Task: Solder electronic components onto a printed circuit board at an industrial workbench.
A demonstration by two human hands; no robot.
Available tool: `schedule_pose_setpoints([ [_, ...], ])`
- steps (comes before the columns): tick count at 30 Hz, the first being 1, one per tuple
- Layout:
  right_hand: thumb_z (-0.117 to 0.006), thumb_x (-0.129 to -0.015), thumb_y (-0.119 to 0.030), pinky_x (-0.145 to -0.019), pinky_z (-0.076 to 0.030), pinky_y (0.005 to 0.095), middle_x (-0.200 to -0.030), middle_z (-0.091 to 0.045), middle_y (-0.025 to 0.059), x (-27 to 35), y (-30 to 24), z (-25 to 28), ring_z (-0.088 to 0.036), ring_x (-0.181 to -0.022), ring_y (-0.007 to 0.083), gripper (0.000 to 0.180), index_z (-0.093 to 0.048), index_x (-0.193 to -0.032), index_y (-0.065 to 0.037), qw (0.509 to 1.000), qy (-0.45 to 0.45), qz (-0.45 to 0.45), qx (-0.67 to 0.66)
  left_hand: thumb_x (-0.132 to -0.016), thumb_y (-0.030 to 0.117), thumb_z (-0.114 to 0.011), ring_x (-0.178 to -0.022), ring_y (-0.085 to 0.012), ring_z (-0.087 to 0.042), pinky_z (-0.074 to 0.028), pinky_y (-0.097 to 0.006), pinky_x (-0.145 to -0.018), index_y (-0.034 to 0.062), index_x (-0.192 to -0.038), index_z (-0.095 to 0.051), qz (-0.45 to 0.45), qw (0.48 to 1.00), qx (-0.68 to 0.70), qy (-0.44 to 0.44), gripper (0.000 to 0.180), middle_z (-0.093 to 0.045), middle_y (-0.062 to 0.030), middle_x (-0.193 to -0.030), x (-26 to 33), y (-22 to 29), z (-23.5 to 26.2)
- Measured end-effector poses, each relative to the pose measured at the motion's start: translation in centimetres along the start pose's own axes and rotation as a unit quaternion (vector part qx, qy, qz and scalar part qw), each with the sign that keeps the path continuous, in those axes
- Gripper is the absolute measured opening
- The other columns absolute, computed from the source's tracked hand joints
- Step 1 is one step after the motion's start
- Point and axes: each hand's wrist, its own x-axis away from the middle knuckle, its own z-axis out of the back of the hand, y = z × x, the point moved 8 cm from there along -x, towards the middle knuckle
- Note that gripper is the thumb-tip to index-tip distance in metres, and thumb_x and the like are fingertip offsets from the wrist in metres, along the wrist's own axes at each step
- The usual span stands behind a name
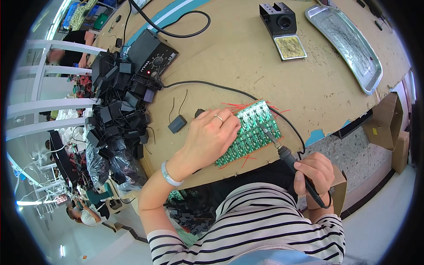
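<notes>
A green circuit board panel [258, 128] lies slanted on the brown work surface in front of me, with thin red wires sticking out at its edges. My right hand [314, 174] grips a soldering iron [289, 160] by its dark handle, and the metal tip is over or on the middle of the panel. Fingers curled, my left hand [212, 134] rests over the panel's left side; what its fingertips hold, if anything, is hidden. Just left of that hand lies a small black box [177, 124] with two dark leads. Another dark piece [199, 113] shows partly behind the knuckles.
A heap of black boxes [119, 106] fills the left edge beside a soldering station [153, 55] with a lit red light. Its cable crosses behind the panel. At the back stand an iron holder with yellow sponge [290, 47] and a metal tray [346, 46]. Other people sit far left.
</notes>
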Motion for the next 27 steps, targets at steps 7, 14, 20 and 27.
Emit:
schedule_pose_setpoints([
  [7, -0.070, -0.071, 0.001, -0.053, -0.051, 0.0302, -0.077, -0.068, 0.0053, 0.2, 0.0, 0.0, -0.064, -0.059, 0.0208, 0.023, -0.070, -0.094, -0.003, 1.000, -0.004, 0.001, 0.000, -0.083, 0.008, -0.076, -0.083, -0.0258, -0.064, -0.050, -0.037, -0.069, 0.0061, -0.090, -0.066, -0.006, 0.999, -0.041, -0.016, 0.013, -0.062, -0.0060, -0.087, 0.1, 0.5, -0.2],
  [14, -0.069, -0.071, 0.001, -0.052, -0.050, 0.0309, -0.075, -0.069, 0.0063, -0.1, -0.2, 0.2, -0.064, -0.058, 0.0207, 0.023, -0.070, -0.094, -0.003, 1.000, 0.001, 0.002, 0.002, -0.084, 0.006, -0.075, -0.089, -0.0273, -0.064, -0.052, -0.036, -0.074, 0.0056, -0.091, -0.066, 0.005, 0.999, -0.042, 0.025, 0.012, -0.065, -0.0074, -0.093, -0.1, 1.0, 1.2],
  [20, -0.067, -0.074, 0.001, -0.051, -0.048, 0.0312, -0.072, -0.068, 0.0078, 0.5, 0.1, 1.1, -0.063, -0.055, 0.0217, 0.019, -0.069, -0.092, -0.003, 1.000, 0.021, -0.008, 0.012, -0.093, 0.018, -0.070, -0.087, -0.0382, -0.067, -0.053, -0.044, -0.075, 0.0028, -0.103, -0.064, 0.341, 0.927, -0.100, 0.121, 0.019, -0.069, -0.0146, -0.094, 4.9, -9.5, 5.6],
  [27, -0.068, -0.076, -0.001, -0.054, -0.049, 0.0315, -0.074, -0.068, 0.0065, -0.2, -0.2, 0.6, -0.064, -0.057, 0.0216, 0.018, -0.069, -0.093, -0.004, 1.000, 0.005, -0.004, 0.016, -0.096, 0.011, -0.065, -0.073, -0.0269, -0.072, -0.054, -0.037, -0.066, -0.0016, -0.103, -0.064, 0.386, 0.919, -0.075, -0.028, 0.015, -0.071, -0.0135, -0.074, 9.1, -17.1, 1.6],
])
